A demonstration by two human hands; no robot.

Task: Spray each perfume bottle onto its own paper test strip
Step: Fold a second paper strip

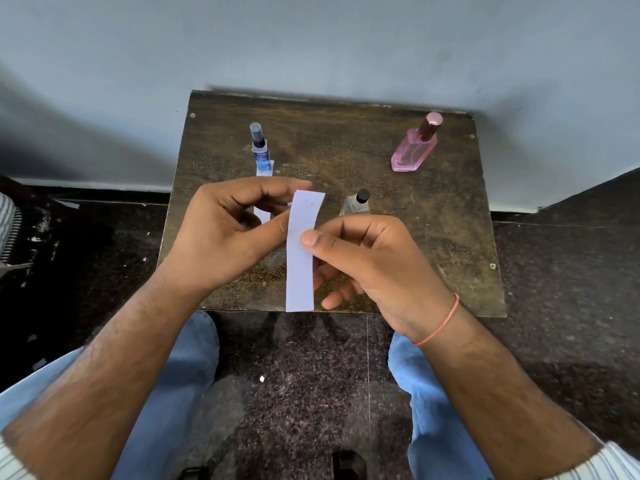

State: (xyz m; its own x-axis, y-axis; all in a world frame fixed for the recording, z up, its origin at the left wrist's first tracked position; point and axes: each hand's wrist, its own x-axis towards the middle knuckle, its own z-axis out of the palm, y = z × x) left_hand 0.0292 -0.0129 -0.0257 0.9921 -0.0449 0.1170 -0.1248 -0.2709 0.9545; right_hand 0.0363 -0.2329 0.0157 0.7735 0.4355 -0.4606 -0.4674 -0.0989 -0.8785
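A white paper test strip (300,268) hangs upright above the near half of the small table (450,237). My left hand (225,233) pinches its upper edge and my right hand (367,254) pinches its middle with the thumb on top. A blue perfume bottle (259,147) stands at the back left, with another paper strip (266,172) lying in front of it and partly hidden by my left hand. A pink perfume bottle (414,147) stands at the back right. A small clear bottle with a black cap (356,204) stands just behind my right hand.
The brown table stands against a grey wall (311,39). Dark speckled floor (301,393) lies below, and my knees in blue jeans (180,375) frame the gap in front of the table's near edge.
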